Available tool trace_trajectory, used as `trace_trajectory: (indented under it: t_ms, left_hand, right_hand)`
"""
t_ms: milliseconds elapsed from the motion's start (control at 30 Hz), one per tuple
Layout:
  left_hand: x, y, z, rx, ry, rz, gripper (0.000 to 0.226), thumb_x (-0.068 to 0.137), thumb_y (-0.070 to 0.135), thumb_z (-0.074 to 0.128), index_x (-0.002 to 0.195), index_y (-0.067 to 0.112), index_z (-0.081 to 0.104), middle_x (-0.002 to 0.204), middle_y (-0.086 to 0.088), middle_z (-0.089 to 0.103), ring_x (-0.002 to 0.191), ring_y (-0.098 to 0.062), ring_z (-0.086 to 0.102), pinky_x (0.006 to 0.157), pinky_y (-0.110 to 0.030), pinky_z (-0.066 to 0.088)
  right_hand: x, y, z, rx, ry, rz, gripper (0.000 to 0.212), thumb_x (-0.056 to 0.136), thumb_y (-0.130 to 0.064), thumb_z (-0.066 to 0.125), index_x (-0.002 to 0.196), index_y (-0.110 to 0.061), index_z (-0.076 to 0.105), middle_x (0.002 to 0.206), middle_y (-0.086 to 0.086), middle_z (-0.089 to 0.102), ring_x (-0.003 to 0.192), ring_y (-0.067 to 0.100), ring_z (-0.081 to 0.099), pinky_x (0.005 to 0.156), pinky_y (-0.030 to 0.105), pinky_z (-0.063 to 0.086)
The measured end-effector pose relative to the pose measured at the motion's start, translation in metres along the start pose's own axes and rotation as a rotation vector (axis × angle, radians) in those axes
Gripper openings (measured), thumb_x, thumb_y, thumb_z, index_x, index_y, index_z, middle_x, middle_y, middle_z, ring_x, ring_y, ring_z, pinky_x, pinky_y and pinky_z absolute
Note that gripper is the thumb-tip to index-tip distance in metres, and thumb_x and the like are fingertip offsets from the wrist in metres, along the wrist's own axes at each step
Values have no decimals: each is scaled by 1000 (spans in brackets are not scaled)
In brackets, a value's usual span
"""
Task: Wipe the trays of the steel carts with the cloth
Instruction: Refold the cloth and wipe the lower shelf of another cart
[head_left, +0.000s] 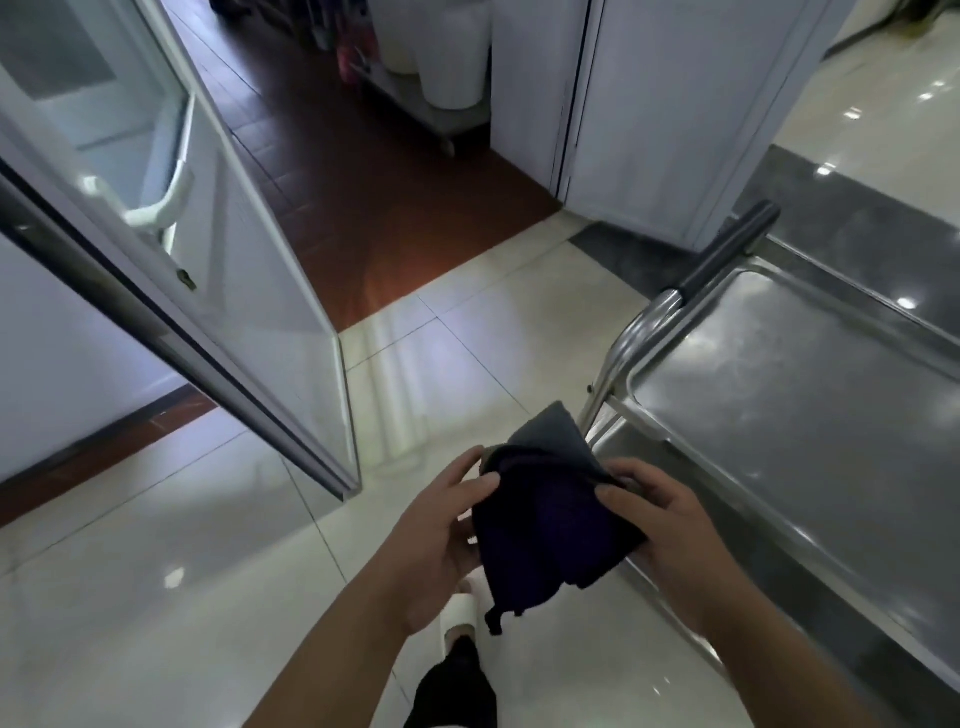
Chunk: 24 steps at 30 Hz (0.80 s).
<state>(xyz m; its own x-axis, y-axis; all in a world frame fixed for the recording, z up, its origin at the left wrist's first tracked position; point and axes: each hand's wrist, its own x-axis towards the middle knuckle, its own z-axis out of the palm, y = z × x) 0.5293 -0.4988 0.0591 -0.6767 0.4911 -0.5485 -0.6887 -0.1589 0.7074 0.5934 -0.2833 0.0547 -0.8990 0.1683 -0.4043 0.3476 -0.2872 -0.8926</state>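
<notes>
Standing just beside the steel cart (649, 332) with nothing wiped yet, as far as I can judge, since the cloth (550, 509) is up in the air between both hands and not touching any metal. The left hand (441, 540) has its fingers curled round the cloth's left edge, thumb on top, and the right hand (660, 525) pinches the right edge with the thumb laid over the fabric, so both are properly gripping it, looks like folding or bunching it into a pad. The cloth is dark, navy-ish with a grey corner poking up at the far side. The bit that matters: the top tray (810, 415) lies to the right of the cloth and a little beyond it, its near-left corner just beside the right hand, and its long axis runs away from the person toward the far left end where the handle bar (727, 249) sits. So the right hand is clearly the nearer one, and I'd guess it carries the cloth over the raised rim and strokes lengthwise along the tray. There's a lower shelf (623, 447) peeking out under that corner too. An open white door (218, 218) is off to the left, well apart from the cart.
</notes>
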Motion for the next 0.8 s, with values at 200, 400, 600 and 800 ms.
trace_trajectory:
  t_ms: [200,400,600,800]
  left_hand:
    - [31,77,7,-135,-55,93,28,96,9,49,101,17,75,109,-2,73,113,-26,61,102,-60,46]
    - [89,154,3,60,-191,12,35,103,33,49,132,16,59,134,-11,61,118,-27,64,98,-54,52]
    - [149,212,-21,39,-323,-100,48,94,47,57,137,25,58,142,-6,57,132,-26,53,96,-59,51]
    - [258,285,-56,377,183,271,36,84,30,70,119,25,66,114,1,71,102,-16,69,80,-28,53]
  right_hand:
    - [69,-26,35,-73,-188,65,47,72,-26,76,119,-21,69,118,16,70,109,39,65,93,56,48]
    - [142,-51,97,8,-12,71,48,69,-20,87,113,-30,70,113,11,73,107,31,70,97,53,53]
    - [229,-65,99,245,72,162,32,86,-9,69,118,-10,68,114,22,71,110,41,66,103,60,47]
    - [365,-92,80,356,46,158,47,86,-11,55,133,-6,56,126,21,66,120,41,61,108,64,39]
